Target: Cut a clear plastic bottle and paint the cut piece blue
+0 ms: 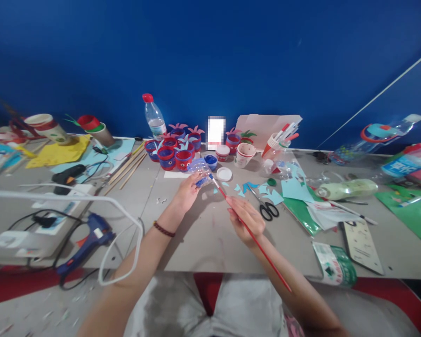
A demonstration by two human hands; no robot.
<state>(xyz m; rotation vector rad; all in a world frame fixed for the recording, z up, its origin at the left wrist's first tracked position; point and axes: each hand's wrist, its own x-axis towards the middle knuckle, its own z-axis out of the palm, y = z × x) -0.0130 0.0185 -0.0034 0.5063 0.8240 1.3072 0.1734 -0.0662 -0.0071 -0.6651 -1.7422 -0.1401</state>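
Blue wall [182, 56]: stands behind the work, crossed by a pale slanting line at right.
Grey table [192, 248]: runs the full width, cluttered towards both ends; red and grey floor shows below its left edge.
Table, left: a white power strip [63, 213] with cables, a blue glue gun [93, 238] near the front edge, yellow paper [68, 152] behind, then wooden sticks [126, 169].
Table, middle: a red-capped bottle [154, 117], a cluster of red and blue cups [166, 160], an open paint pot [211, 162] and a white lid [224, 174].
Table, right: black-handled scissors [268, 211] among blue paper scraps, then clear bottles and green paper [412, 217].
Left hand [186, 194]: fingers closed on the clear plastic piece.
Clear plastic piece [200, 167]: streaked blue, raised at the fingertips, in front of the cups.
Paintbrush [252, 234]: blue tip at the piece's right edge, apparently touching; red handle slants down right.
Right hand [246, 221]: fingers pinched around the handle, just right of the piece.
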